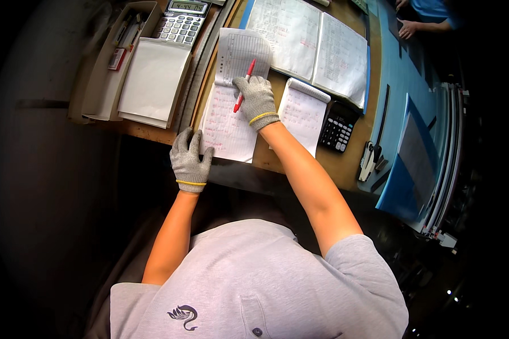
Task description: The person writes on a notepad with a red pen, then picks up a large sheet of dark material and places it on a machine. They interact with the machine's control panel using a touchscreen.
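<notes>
My right hand (pixel 257 97), in a grey knit glove with a yellow cuff, grips a red pen (pixel 250 69) over an open notebook (pixel 227 130). Its lower pages carry rows of red handwriting, and its upper page, a printed grid, curls up beyond my fingers. At the desk's near edge, by the notebook's lower left corner, rests my left hand (pixel 190 160) in a matching glove. The left fingers are spread and hold nothing. Right of my right wrist lies a second writing pad (pixel 304 116) with red notes, its top sheets rolled back.
Beside the pad are a black calculator (pixel 338 127) and a stapler (pixel 369 161). A binder (pixel 339 59) lies open behind. At left are a pen box (pixel 104 85), white paper (pixel 152 79) and a silver calculator (pixel 179 25). Another person's hand (pixel 407 28) shows far right.
</notes>
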`<act>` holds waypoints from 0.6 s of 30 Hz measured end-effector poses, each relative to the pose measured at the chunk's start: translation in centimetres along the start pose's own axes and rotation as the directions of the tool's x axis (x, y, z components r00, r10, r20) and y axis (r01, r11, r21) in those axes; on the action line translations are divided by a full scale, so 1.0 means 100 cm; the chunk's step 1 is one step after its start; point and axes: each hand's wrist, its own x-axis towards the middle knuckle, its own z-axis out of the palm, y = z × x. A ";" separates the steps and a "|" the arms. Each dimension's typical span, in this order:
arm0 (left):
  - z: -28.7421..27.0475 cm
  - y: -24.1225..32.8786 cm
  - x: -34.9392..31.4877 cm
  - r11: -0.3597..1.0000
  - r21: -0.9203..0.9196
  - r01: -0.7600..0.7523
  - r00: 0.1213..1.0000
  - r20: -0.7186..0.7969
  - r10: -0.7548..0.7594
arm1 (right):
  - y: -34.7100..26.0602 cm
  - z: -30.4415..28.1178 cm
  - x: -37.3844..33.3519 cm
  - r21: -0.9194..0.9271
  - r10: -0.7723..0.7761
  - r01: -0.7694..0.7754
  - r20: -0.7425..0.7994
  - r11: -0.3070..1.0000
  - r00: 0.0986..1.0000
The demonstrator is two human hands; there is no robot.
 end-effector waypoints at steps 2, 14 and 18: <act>0.000 0.000 0.000 1.000 0.004 -0.013 1.000 0.008 0.013 | 0.001 -0.004 0.009 -0.037 0.002 0.001 0.094 0.999 0.996; -0.069 0.035 0.052 0.766 -0.641 -0.049 0.981 0.114 0.159 | -0.055 -0.165 -0.023 0.307 -0.313 0.265 0.118 0.914 0.942; -0.070 0.046 0.037 0.630 -0.614 0.476 0.793 0.610 -0.005 | -0.044 -0.159 -0.033 0.308 -0.153 0.150 -0.014 0.940 0.988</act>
